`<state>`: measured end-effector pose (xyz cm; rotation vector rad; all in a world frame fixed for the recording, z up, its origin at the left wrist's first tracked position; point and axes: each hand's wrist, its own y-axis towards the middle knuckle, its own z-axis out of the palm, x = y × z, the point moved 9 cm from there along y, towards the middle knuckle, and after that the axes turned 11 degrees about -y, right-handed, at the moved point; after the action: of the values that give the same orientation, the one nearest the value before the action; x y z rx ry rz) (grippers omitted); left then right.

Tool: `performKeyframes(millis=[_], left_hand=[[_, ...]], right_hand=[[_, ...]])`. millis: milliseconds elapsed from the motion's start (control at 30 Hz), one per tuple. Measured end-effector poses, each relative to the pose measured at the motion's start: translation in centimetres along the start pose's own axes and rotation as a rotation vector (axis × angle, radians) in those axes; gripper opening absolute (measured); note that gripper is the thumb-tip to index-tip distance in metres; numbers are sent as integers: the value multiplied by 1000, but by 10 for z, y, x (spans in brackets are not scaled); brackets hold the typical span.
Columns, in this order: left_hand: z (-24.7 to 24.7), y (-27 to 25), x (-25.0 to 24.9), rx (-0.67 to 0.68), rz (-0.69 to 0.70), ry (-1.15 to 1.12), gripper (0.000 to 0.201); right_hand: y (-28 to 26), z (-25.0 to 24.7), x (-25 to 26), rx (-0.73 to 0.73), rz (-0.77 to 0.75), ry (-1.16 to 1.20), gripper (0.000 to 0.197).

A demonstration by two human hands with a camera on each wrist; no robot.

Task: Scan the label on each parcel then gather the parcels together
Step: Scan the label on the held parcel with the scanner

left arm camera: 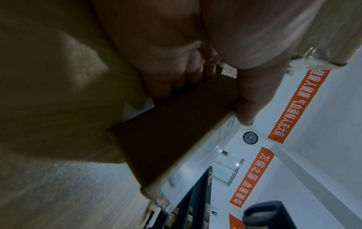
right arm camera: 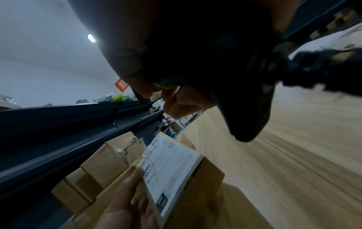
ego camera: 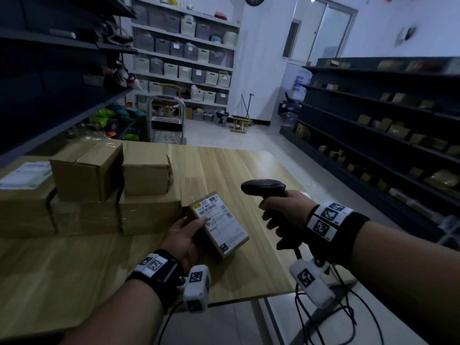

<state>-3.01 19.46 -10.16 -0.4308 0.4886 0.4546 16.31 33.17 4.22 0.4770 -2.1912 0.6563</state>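
Observation:
My left hand (ego camera: 185, 234) grips a small cardboard parcel (ego camera: 220, 225) above the wooden table (ego camera: 236, 168), its white label (ego camera: 219, 220) facing up, thumb on the label's left edge. In the left wrist view the parcel's dark underside (left arm camera: 172, 133) lies against my fingers (left arm camera: 172, 74). In the right wrist view the label (right arm camera: 170, 167) shows tilted beside my left hand (right arm camera: 125, 201). My right hand (ego camera: 283, 212) holds a black barcode scanner (ego camera: 263, 186) by its handle, head pointing left just above and right of the parcel. The scanner handle (right arm camera: 245, 100) fills the right wrist view.
Several brown cardboard boxes (ego camera: 87, 188) are stacked at the table's left, one with a label (ego camera: 26, 175). Dark shelving stands on the left (ego camera: 49, 83) and right (ego camera: 385, 125). A trolley (ego camera: 165, 120) stands beyond the table. The scanner's cable (ego camera: 323, 314) hangs off the table's near edge.

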Motion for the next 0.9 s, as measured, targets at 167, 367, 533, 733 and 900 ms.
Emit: performKeyframes(millis=[167, 367, 533, 733, 900], left_hand=[[4, -6, 1, 23, -29, -1, 34], [5, -7, 1, 44, -45, -36, 31], [3, -5, 0, 42, -34, -46, 57], [0, 2, 1, 21, -33, -95, 61], [-7, 6, 0, 15, -27, -68, 58]], right_hand=[[-9, 8, -7, 82, -15, -70, 24], [-17, 9, -7, 97, 12, -139, 17], [-24, 10, -8, 106, 29, -217, 13], [-26, 13, -6, 71, 12, -199, 27], [-28, 8, 3, 20, -3, -181, 7]])
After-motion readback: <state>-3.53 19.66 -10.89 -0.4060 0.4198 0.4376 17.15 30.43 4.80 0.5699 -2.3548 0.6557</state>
